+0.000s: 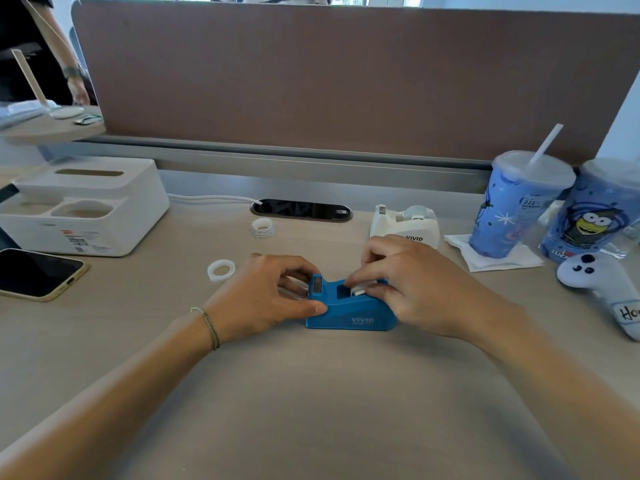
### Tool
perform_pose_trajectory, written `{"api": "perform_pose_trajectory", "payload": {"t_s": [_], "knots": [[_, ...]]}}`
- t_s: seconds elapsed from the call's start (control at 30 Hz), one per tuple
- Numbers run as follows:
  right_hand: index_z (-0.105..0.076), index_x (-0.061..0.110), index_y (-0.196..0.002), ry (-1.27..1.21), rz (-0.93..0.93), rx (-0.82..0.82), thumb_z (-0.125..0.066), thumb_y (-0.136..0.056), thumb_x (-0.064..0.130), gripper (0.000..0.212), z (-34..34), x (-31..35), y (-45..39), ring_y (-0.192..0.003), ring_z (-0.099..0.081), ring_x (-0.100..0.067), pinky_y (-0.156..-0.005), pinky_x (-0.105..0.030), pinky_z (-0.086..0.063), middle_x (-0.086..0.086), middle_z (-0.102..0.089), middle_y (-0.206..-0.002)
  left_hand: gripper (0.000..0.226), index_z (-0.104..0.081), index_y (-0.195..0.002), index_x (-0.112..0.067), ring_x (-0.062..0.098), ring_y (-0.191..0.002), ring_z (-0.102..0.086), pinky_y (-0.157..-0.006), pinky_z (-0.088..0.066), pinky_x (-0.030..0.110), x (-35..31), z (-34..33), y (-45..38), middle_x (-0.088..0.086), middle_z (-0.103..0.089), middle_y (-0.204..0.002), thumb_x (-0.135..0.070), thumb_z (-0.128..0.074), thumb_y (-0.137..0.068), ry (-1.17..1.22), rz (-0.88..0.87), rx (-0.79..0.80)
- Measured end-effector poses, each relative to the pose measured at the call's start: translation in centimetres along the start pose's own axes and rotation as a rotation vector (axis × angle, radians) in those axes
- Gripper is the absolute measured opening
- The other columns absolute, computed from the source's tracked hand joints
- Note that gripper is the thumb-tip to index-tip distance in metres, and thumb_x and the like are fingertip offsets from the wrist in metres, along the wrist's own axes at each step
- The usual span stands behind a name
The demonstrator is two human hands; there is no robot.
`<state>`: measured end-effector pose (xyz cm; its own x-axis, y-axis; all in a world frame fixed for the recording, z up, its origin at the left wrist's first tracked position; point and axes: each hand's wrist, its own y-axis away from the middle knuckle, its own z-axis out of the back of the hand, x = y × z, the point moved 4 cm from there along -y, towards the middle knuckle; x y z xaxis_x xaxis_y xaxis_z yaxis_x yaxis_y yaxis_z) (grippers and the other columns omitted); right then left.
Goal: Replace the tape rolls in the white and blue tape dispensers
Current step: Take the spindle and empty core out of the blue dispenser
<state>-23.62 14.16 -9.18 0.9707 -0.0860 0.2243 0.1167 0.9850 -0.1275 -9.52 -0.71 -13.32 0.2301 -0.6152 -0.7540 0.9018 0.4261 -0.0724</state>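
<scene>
Blue dispenser [349, 306] sits mid-worktop [311, 393], both hands on it. Left hand [266, 292] clenched on the cutter end, steadying. Right hand [412, 282] pinching a white roll [358, 289] down into the cradle. White dispenser [405, 225] just behind, apparently loaded. 2 loose rings well apart to the left: one [221, 270] near, one [263, 227] further back. Risk: roll seats crooked or the hub misses its slots, since fingers hide the cradle; tape end could stick to itself.
</scene>
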Motion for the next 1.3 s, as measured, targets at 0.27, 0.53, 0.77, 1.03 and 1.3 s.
{"api": "perform_pose_trajectory", "payload": {"t_s": [0.27,0.53,0.77,1.03,1.3], "knots": [[-0.069,0.039,-0.122,0.022,-0.029,0.029,-0.058,-0.099,0.022,0.031,0.5,-0.2,0.2,-0.098,-0.05,-0.009,-0.067,-0.021,-0.035,0.014,-0.054,-0.103,0.038,-0.07,-0.107,-0.032,-0.003,-0.092,-0.071,-0.074,-0.058,0.013,0.1,0.2,0.0,-0.014,-0.074,-0.102,-0.036,-0.085,-0.073,-0.029,-0.009,-0.01],[-0.075,0.034,-0.113,-0.332,-0.132,-0.064,-0.066,-0.095,0.017,0.026,1.0,-1.3,-0.1,-0.098,-0.059,-0.009,-0.081,-0.02,-0.05,0.009,-0.063,-0.102,0.044,-0.066,-0.114,-0.034,-0.006,-0.1,-0.065,-0.081,-0.056,0.012,-0.3,0.3,-0.1,-0.018,-0.07,-0.108,-0.047,-0.08,-0.074,-0.069,0.007,0.029],[-0.076,0.036,-0.109,-0.724,-0.243,-0.248,-0.067,-0.094,0.017,0.026,0.7,-0.2,-0.7,-0.096,-0.07,-0.01,-0.082,-0.023,-0.06,0.009,-0.075,-0.102,0.036,-0.072,-0.118,-0.017,0.005,-0.095,-0.073,-0.081,-0.059,0.02,-3.4,1.2,0.3,-0.006,-0.077,-0.103,-0.025,-0.076,-0.082,0.29,-0.051,-0.178],[-0.074,0.04,-0.101,-0.777,-0.203,-0.413,-0.067,-0.094,0.019,0.023,1.4,2.8,-3.6,-0.089,-0.069,-0.004,-0.071,-0.01,-0.054,0.01,-0.074,-0.094,0.025,-0.073,-0.114,-0.004,0.023,-0.09,-0.076,-0.08,-0.063,0.034,-2.1,3.4,0.1,0.012,-0.079,-0.096,-0.005,-0.069,-0.088,0.676,0.057,-0.241],[-0.076,0.027,-0.105,-0.317,-0.044,-0.575,-0.076,-0.088,0.03,0.018,0.4,5.6,-6.0,-0.085,-0.063,-0.008,-0.075,-0.034,-0.056,0.01,-0.062,-0.097,0.023,-0.074,-0.11,0.0,0.025,-0.086,-0.073,-0.079,-0.062,0.031,0.2,4.7,0.1,0.023,-0.076,-0.098,-0.009,-0.07,-0.09,0.807,0.166,-0.346]]}}
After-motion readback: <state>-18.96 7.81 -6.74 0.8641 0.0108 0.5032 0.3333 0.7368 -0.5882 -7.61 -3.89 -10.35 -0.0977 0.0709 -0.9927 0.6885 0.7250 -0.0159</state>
